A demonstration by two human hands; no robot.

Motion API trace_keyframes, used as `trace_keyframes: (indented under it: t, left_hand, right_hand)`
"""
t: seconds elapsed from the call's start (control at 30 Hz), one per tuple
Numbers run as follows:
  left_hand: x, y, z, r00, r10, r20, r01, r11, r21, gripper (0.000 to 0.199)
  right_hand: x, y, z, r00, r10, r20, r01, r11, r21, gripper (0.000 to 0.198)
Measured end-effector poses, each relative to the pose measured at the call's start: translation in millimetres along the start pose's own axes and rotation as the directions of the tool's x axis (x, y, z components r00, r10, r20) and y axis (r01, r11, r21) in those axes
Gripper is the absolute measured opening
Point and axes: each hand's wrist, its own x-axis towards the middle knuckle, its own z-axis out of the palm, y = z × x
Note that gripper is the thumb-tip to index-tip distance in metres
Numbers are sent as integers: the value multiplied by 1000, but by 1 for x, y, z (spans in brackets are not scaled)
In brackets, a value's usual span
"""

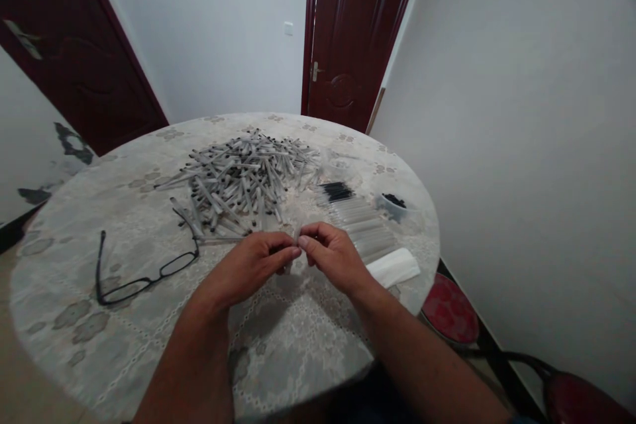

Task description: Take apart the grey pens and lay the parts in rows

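My left hand and my right hand meet over the near middle of the table, fingertips pinched together. Between them is a slim translucent tube, mostly hidden by the fingers. Beyond my left hand spreads a large heap of translucent pen-like tubes with dark ends. To the right of my right hand lies a neat row of clear tubes, and at its far end is a bundle of thin black sticks. A white folded cloth or tissue lies at the row's near end.
Black-framed glasses lie unfolded at the left. A small clear bowl of little black pieces stands at the right, near a crumpled clear plastic bag. A patterned cloth covers the round table. Red stools stand at the lower right.
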Motion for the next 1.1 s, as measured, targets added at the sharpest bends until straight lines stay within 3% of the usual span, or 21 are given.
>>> trace_keyframes:
  t: [0.17,0.3,0.37,0.47,0.57,0.7,0.9,1.1]
  left_hand:
    - [3,2,6,997,-3,83,3,1000,2,30]
    - [3,7,3,998,-7,67,5,1000,31,31]
    - [2,5,-1,1000,-21,-6,21,999,47,31]
    - [1,0,-6,988,-62,-142,63,998,6,32]
    - [1,-6,-9,955,-120,-271,103,992,-74,33]
    - [2,-8,-9,913,-153,-378,127,987,-95,32]
    - [3,-8,-8,893,-162,-420,139,987,-85,33]
    - [2,-8,-10,873,-190,-449,164,982,-95,33]
  right_hand:
    - [-10,-2,-1,999,35,24,-35,999,2,19]
    - [-20,-12,-26,992,-114,-45,104,976,-193,19]
    - [-23,-15,-54,951,-294,-98,223,869,-442,17]
    - [-23,-13,-102,855,-518,-2,318,528,-787,16]
    - [-20,-3,-138,887,-442,136,274,265,-925,19]
    - [-17,13,-154,966,-229,118,136,61,-989,21]
    - [-10,18,-144,992,-112,59,57,-20,-998,23]
    - [-8,22,-143,990,-139,22,19,-17,-1000,21]
